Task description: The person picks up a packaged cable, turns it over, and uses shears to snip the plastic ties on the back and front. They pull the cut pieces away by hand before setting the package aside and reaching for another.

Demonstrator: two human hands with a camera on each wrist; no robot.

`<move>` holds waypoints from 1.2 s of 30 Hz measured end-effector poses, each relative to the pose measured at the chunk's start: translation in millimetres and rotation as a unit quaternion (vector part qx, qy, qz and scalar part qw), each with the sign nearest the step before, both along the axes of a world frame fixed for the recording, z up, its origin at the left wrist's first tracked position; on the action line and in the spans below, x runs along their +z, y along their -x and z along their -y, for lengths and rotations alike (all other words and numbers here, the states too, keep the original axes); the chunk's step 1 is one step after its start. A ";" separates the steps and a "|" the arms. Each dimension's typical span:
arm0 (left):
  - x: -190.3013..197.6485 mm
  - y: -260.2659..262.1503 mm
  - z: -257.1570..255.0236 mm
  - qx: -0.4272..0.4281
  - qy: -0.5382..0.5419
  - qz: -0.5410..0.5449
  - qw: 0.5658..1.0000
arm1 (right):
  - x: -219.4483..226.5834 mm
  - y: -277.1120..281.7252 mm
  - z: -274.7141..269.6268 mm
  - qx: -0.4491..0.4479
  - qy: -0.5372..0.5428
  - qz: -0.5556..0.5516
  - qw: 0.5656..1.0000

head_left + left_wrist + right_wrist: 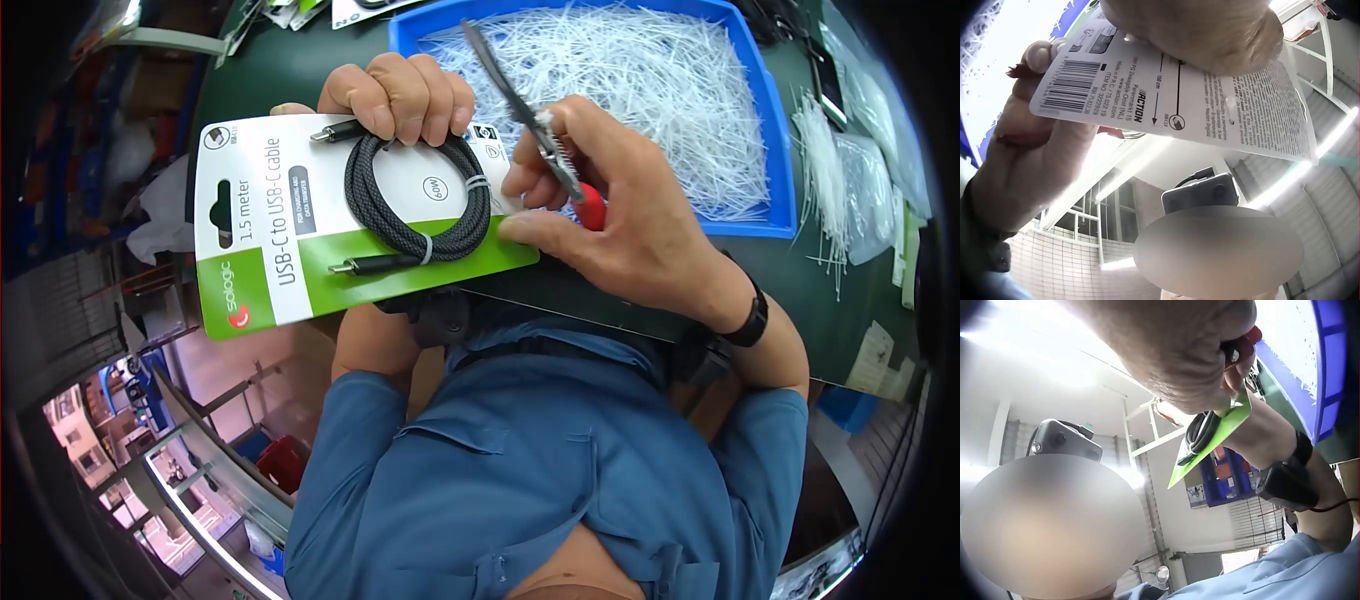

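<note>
My left hand (400, 97) grips a white and green cable card (265, 205) by its upper edge, fingers bent over the front. A coiled black braided USB-C cable (476, 214) lies against the card's face, bound by pale ties. The left wrist view shows the printed back of the card, with a barcode (1072, 84). At the card's right end, my right hand (630, 200) holds scissors (512, 98) with red handles, the dark blades pointing up and away. Its thumb (545, 232) lies against the card's right edge.
Behind the hands, a blue tray (783, 190) is filled with thin white plastic strips (640, 90). More strips (825, 180) and clear plastic bags (865, 190) lie right of it on the dark green table (270, 70). Other packaged items lie along the far edge.
</note>
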State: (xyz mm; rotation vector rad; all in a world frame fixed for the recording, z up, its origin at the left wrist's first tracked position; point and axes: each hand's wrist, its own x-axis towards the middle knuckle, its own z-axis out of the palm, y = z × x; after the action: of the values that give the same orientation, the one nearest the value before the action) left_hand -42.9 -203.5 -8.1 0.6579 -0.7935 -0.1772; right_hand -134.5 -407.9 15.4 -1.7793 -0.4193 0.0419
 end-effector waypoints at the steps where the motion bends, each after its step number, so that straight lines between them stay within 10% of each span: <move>1: -0.5 0.5 3.6 -0.006 -0.005 0.007 1.000 | -1.7 -0.9 0.3 0.001 -0.008 0.002 1.000; 11: -9.9 -5.8 0.3 -0.035 -0.001 0.049 0.998 | 2.2 -6.4 6.2 0.000 0.003 0.041 0.999; 22: -6.3 38.3 -162.5 0.243 -0.086 0.084 0.963 | 8.0 -21.3 40.4 -0.055 0.215 0.104 0.970; 28: -86.8 129.8 -298.8 0.573 -0.271 0.032 0.773 | 19.7 -30.8 49.6 -0.081 0.221 0.081 0.968; 30: -85.4 141.5 -318.1 0.745 -0.353 -0.098 0.558 | 25.6 -32.4 50.8 -0.084 0.222 0.048 0.970; 36: -39.2 84.9 -298.8 0.758 -0.434 -0.016 0.487 | 24.7 -34.5 49.2 -0.074 0.224 0.035 0.971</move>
State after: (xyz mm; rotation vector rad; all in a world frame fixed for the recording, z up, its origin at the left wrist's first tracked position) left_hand -127.7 95.3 -47.2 2.1039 0.2677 1.1523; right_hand -100.1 -457.1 40.1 -2.2597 -0.3439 -0.0339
